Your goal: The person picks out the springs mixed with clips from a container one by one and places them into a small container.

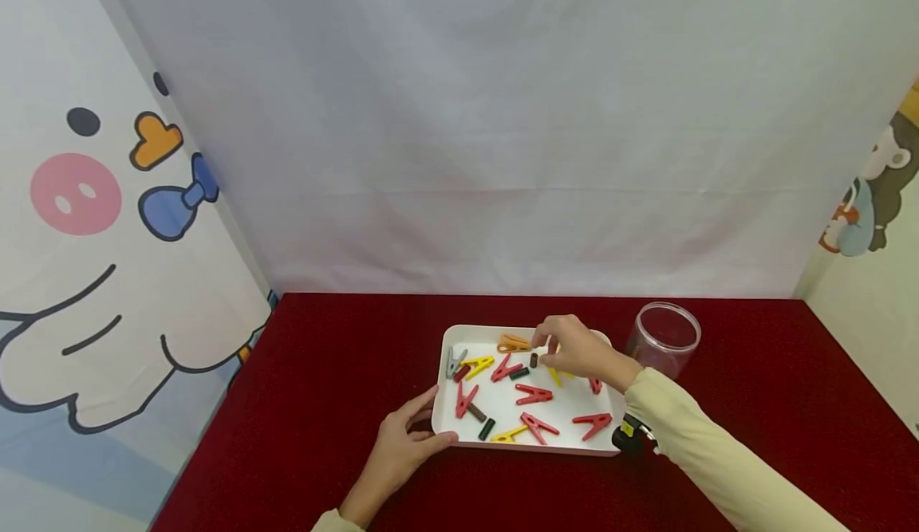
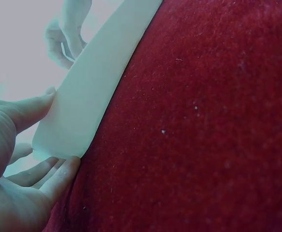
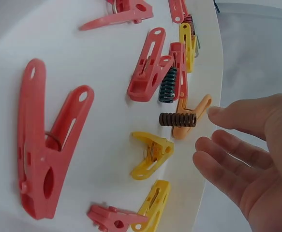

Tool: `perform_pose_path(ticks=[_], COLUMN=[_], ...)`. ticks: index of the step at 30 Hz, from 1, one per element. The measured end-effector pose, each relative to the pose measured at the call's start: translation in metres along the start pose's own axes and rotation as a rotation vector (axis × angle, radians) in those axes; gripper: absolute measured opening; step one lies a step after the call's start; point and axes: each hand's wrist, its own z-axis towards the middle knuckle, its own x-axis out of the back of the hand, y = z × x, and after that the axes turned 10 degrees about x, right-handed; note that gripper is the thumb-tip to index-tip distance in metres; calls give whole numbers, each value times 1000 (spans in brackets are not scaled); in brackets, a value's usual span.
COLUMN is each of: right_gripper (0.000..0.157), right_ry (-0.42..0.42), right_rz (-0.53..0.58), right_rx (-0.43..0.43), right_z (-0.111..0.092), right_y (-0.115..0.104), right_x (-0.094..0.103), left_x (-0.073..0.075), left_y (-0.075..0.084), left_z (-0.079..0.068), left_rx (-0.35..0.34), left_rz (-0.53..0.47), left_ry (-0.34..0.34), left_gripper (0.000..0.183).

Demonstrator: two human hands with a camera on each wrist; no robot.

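A white tray holds scattered red, yellow, orange and grey clothespins and several small coil springs. My left hand holds the tray's near left corner, thumb along the front wall and fingers at the side; in the left wrist view the thumb reaches its rim. Over the tray's far part, my right hand reaches down with thumb and fingers apart. Just beyond its fingertips is a brown spring, beside an orange clothespin. A dark green spring lies near a red clothespin.
A clear round jar with an open top stands right of the tray, behind my right forearm. Dark red cloth covers the table. A pale curtain hangs along the back edge, with cartoon-printed sheets at both sides.
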Motion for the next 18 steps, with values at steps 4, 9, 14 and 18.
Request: perform_pose_path(ticks=[4, 9, 14, 18], right_gripper=[11, 11, 11, 11], right_ry=[-18, -39, -44, -59], right_rz=[9, 2, 2, 2], right_rx=[-15, -38, -22, -4], right_z=[4, 7, 10, 11], right_y=[1, 5, 6, 6], right_x=[-5, -9, -13, -16], left_x=[1, 1, 1, 1], left_y=[0, -2, -2, 0], left_z=[1, 3, 3, 0], left_rx=[7, 10, 19, 8], left_rz=[3, 0, 5, -30], left_ry=[-13, -21, -12, -20], left_gripper=[76, 76, 75, 76])
